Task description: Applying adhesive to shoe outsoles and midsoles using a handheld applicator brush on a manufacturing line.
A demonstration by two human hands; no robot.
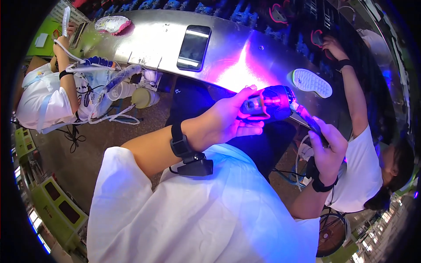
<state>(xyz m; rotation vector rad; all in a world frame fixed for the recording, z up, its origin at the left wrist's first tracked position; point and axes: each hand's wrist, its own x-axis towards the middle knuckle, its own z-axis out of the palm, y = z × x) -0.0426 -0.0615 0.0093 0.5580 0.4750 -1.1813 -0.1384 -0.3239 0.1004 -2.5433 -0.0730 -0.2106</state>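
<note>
My left hand is wrapped round a dark shoe upper, held up in front of the bench's near edge. Pink-purple light falls on it, and its collar opening shows on the side toward my fingers. In my right hand a brush with a dark handle is pinched. Its pale tip meets the right end of the upper, or comes very close; I cannot tell which. A white shoe sole lies on the metal bench, just beyond the brush.
A black phone-like slab and a white-and-pink shoe sole lie on the bench. Several shoe parts sit along a dark conveyor behind it. Co-workers sit on both sides; the right one's arm reaches over the conveyor. Cables hang at left.
</note>
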